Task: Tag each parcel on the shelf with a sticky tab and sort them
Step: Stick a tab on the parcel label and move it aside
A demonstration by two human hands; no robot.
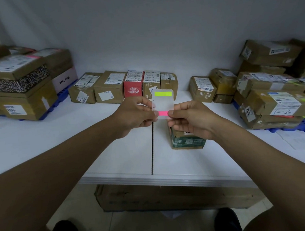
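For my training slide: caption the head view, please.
Both hands, left hand and right hand, pinch a sticky-tab sheet above a parcel.

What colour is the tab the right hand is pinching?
Pink; the right hand pinches the pink tab on the sheet, head view.

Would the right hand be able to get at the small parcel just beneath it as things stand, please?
Probably not at once: the right hand pinches the pink tab, though the small parcel sits uncovered right below it.

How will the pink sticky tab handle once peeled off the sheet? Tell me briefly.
The pink sticky tab looks thin, so it is probably floppy and nearly weightless. The right hand pinches its end while the left hand holds the backing sheet, so it may cling to fingertips.
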